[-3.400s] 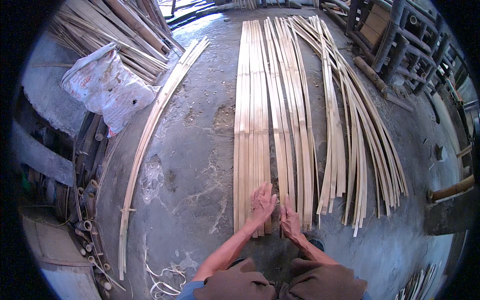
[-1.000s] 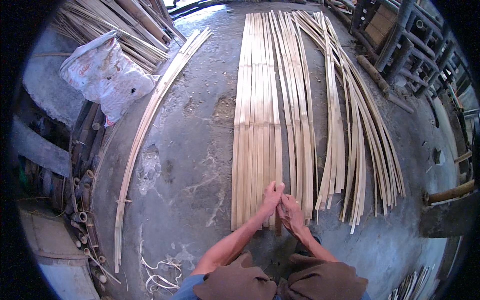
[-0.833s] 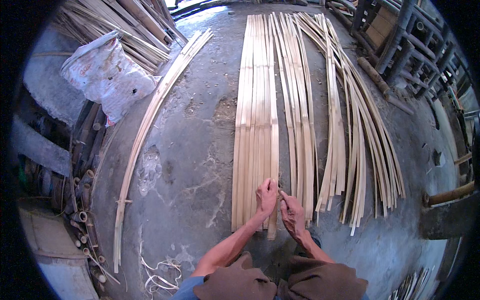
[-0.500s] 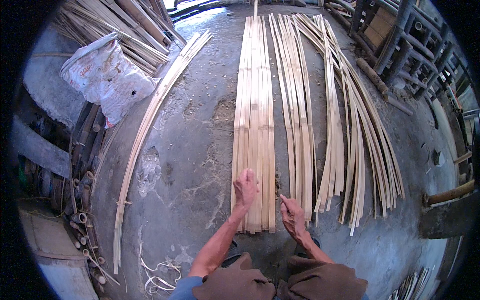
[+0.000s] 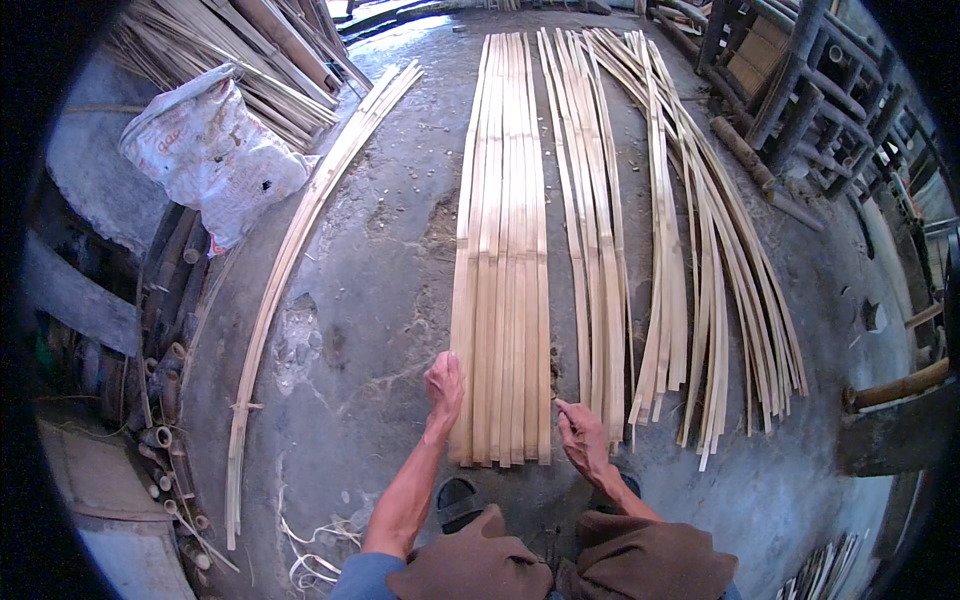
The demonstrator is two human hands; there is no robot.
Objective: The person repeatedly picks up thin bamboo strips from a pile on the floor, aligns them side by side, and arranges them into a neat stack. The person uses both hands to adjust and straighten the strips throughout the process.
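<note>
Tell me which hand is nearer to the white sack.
Left. The left hand rests on the left edge of the flat row of bamboo strips, on the white sack's side. The right hand is beyond that row, farther off.

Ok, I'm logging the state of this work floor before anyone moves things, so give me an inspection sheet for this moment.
Surface: grey concrete floor, stained and rough, with shavings near the lower left.
Job's things: tight mat of bamboo strips laid side by side, near ends lined up.
Clutter: looser strips and fanned strips to the right; long curved strips to the left; white sack.
Grippers: left hand flat on the mat's left edge; right hand beside its right edge, fingers curled.
Cables: nothing seen.
Surroundings: bamboo frames upper right; bamboo pole ends stacked left.
</note>
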